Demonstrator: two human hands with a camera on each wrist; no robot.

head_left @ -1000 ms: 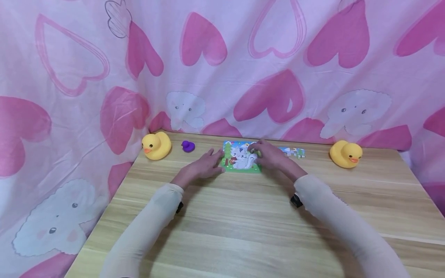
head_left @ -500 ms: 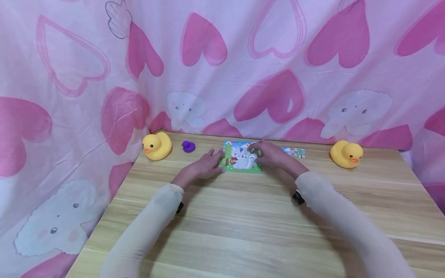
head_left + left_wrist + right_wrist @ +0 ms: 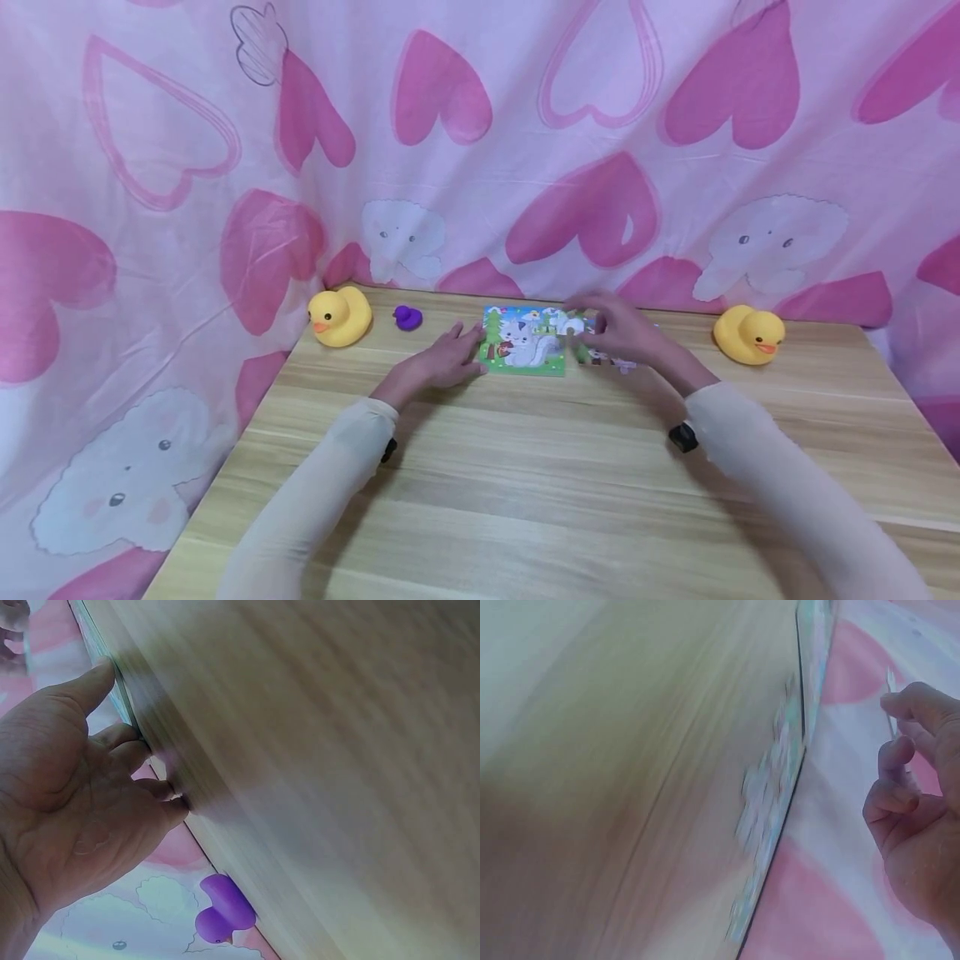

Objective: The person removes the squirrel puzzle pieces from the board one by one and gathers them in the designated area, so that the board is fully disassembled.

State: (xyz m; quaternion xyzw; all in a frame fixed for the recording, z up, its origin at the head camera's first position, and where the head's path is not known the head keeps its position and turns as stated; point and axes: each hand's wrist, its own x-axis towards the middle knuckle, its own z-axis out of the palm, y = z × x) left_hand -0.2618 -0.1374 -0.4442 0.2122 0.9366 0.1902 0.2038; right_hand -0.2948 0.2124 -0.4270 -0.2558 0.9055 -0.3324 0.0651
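A puzzle board (image 3: 517,354) with a white squirrel picture lies near the table's back edge. My left hand (image 3: 442,358) rests at its left side, fingers loosely spread, thumb and fingertips at the board's edge in the left wrist view. My right hand (image 3: 626,333) is raised just right of the board and pinches a thin puzzle piece (image 3: 572,325) between thumb and fingers. Edge-on, that piece (image 3: 891,701) shows in the right wrist view. Loose pieces (image 3: 618,364) lie on the table under and beside my right hand, partly hidden by it.
A yellow duck (image 3: 340,317) and a small purple duck (image 3: 407,317) stand left of the board. Another yellow duck (image 3: 748,334) stands at the right. A pink heart-patterned curtain (image 3: 450,167) hangs directly behind the wooden table (image 3: 480,483).
My right hand has lifted and moved right, off the board, with a piece between its fingers. More of the board's right side shows. The left hand has stayed in place.
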